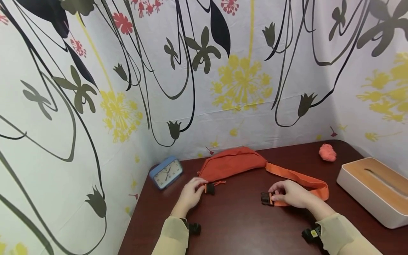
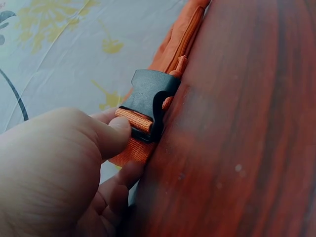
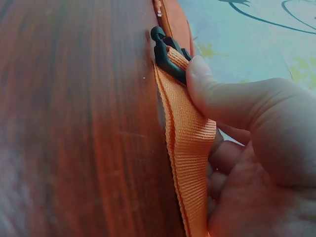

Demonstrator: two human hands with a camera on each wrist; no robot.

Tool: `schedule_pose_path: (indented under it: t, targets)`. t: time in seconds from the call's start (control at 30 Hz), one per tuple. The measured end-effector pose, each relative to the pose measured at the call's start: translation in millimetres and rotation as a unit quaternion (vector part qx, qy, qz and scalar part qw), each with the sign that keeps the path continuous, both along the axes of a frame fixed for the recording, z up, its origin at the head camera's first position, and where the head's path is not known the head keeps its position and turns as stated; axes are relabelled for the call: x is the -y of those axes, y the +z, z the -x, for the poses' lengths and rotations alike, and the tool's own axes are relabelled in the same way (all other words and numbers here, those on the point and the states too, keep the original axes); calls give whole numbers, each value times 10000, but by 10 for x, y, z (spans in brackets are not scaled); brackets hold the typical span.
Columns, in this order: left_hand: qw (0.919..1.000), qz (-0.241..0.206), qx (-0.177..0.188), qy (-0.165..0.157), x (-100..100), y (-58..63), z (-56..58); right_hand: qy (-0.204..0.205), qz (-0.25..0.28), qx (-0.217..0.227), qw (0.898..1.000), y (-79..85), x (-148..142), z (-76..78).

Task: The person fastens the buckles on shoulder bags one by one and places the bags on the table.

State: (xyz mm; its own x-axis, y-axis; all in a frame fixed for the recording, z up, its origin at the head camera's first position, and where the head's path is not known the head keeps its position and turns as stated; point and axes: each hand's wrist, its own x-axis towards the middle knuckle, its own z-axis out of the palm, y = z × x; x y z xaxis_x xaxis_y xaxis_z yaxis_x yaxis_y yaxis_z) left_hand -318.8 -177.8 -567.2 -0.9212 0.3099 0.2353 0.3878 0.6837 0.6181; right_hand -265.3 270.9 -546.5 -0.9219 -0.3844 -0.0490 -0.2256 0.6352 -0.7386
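Note:
An orange waist bag (image 1: 234, 163) lies at the back of the dark wooden table, its strap (image 1: 299, 175) looping out to the right. With thumb and fingers my left hand (image 1: 190, 194) pinches the black socket half of the buckle (image 2: 148, 96) by its short orange webbing. My right hand (image 1: 291, 194) pinches the pronged buckle half (image 3: 170, 57) where the strap threads through it, thumb on top. The two halves are apart, facing each other across the table in front of the bag. Some right fingers are hidden behind the strap (image 3: 185, 148).
A blue alarm clock (image 1: 166, 173) stands at the back left. On the right are a white tissue box with a wooden lid (image 1: 376, 191) and a pink ball of yarn (image 1: 327, 152). Flower-patterned cloth (image 1: 204, 88) hangs behind the table (image 1: 236, 226).

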Motion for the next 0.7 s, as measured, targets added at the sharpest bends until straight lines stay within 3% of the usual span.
schedule_pose_path:
  t: [0.23, 0.7]
  targets:
    - [9999, -79, -28, -59, 13, 10, 25, -259, -5, -240, 9994, -62, -16, 39]
    - [9998, -121, 172, -71, 7, -11, 24, -605, -115, -220, 9979, -77, 7, 22]
